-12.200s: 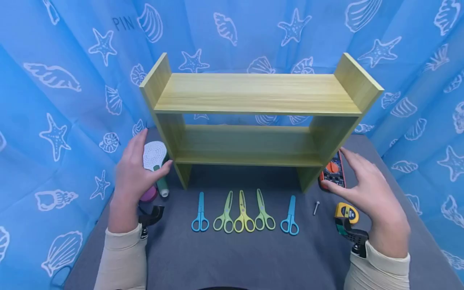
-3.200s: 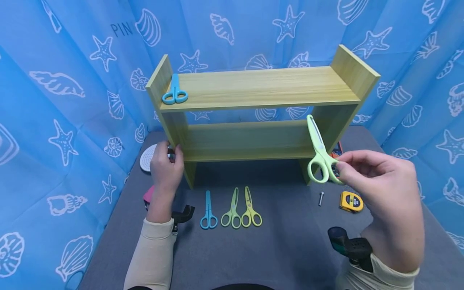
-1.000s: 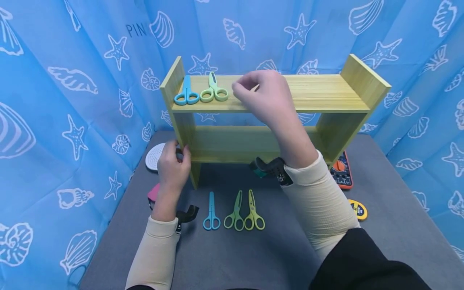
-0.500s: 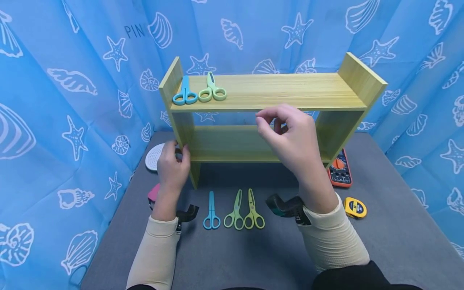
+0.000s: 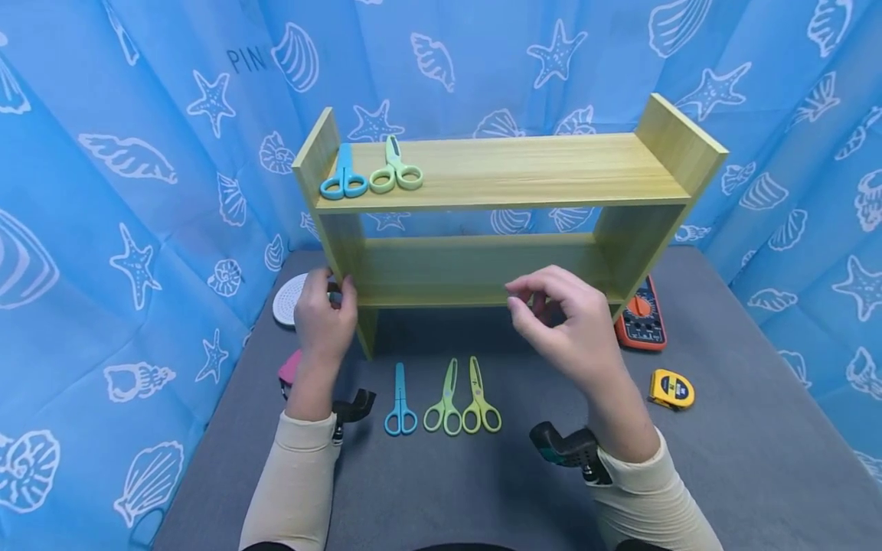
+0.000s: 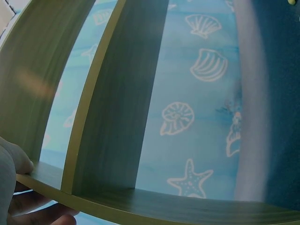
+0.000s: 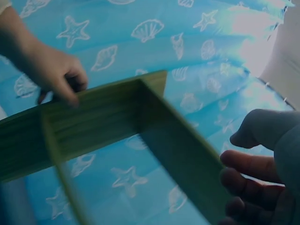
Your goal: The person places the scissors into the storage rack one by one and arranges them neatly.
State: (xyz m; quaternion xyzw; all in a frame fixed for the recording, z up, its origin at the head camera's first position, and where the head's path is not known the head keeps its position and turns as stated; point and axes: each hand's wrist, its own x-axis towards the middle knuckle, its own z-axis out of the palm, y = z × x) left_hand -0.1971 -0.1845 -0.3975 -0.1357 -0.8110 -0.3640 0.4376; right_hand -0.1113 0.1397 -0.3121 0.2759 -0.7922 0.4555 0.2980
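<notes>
My left hand [image 5: 322, 317] grips the front edge of the left side panel of a wooden shelf unit [image 5: 496, 176]; in the left wrist view the thumb [image 6: 18, 157] lies on the panel's inner face, fingers outside. My right hand [image 5: 568, 321] hovers before the lower shelf, holding nothing, its thumb and loosely bent fingers apart. Blue scissors [image 5: 344, 176] and light green scissors [image 5: 395, 170] lie on the top board's left end, blades to the back. On the table before the unit lie blue scissors [image 5: 400, 405], green scissors [image 5: 445, 402] and yellow scissors [image 5: 480, 402] in a row.
A multimeter [image 5: 641, 317] and a yellow tape measure [image 5: 671, 389] lie on the right of the grey table [image 5: 441, 490]. On the left are a white shower head [image 5: 285, 298] and a pink object [image 5: 291, 367], partly covered by my left arm. A blue curtain [image 5: 138, 229] hangs behind.
Blue and light green scissors went from the table's row to the top board; my right hand let go of the green pair and drew down and right. My left hand took hold of the panel.
</notes>
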